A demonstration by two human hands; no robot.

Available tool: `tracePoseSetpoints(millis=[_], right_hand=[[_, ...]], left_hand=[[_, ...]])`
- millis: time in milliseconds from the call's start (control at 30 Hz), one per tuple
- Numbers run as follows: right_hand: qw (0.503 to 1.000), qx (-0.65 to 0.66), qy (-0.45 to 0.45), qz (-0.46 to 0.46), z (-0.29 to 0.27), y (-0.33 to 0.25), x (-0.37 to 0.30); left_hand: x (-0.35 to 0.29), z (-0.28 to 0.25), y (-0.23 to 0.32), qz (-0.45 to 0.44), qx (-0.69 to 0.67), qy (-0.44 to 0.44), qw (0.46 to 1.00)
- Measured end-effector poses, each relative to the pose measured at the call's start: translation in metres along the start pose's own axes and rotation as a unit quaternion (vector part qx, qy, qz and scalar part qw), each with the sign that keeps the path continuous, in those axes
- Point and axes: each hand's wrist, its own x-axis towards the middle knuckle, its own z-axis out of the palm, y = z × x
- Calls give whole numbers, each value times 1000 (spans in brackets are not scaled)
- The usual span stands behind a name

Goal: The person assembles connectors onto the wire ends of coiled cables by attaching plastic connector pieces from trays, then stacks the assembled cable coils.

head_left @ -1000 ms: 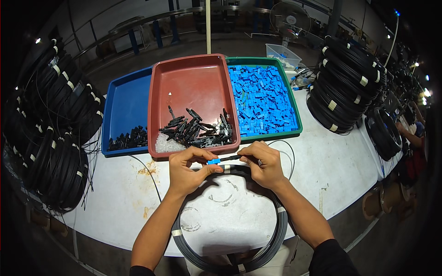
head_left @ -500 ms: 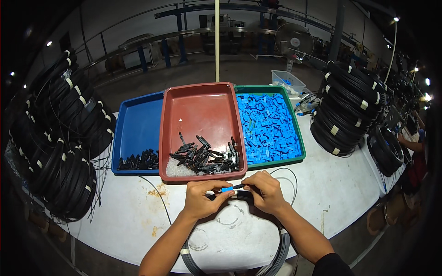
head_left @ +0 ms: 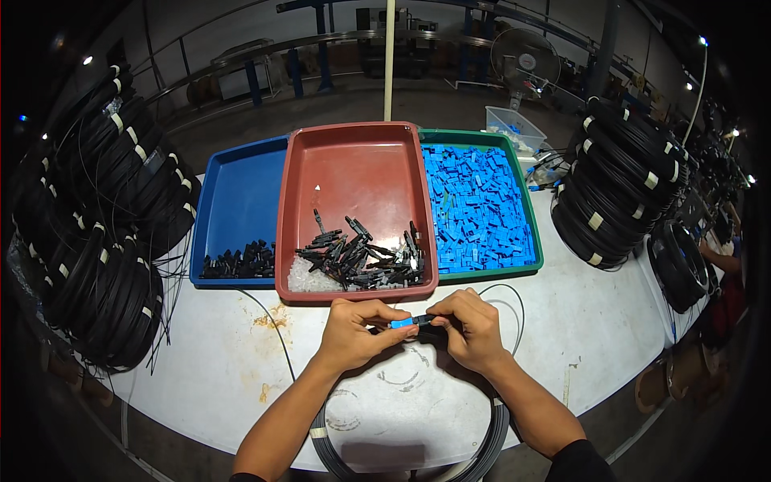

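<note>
One blue connector housing (head_left: 401, 323), just off the red tray's (head_left: 353, 177) near edge, pinched in the left hand (head_left: 357, 331). One black connector (head_left: 424, 320), against the housing's right end, its other end pinched in the right hand (head_left: 470, 329). One dark cable coil (head_left: 499, 426), nearer the wearer than the red tray. Two further trays: blue tray (head_left: 245, 185), left of red; green tray (head_left: 486, 277), right. One fan (head_left: 526, 62), beyond red, rightward.

words: none I can read | numbers: none I can read | fan badge (head_left: 526, 61): round, too small to read | pale bands (head_left: 595, 219) on black coils (head_left: 614, 193): no letters I can see
</note>
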Motion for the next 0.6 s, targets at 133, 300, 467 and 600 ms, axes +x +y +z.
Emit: tracePoseSetpoints(millis=[133, 300, 467, 600], right_hand=[[1000, 4, 17, 12, -1, -6, 1], [999, 11, 25, 23, 0, -6, 2], [999, 23, 32, 30, -1, -12, 3], [999, 9, 31, 13, -2, -15, 3]], left_hand=[[-1, 2, 1, -8, -15, -8, 1000], [0, 4, -1, -16, -32, -13, 999], [0, 4, 3, -26, -68, -21, 997], [-3, 5, 6, -41, -119, -33, 992]])
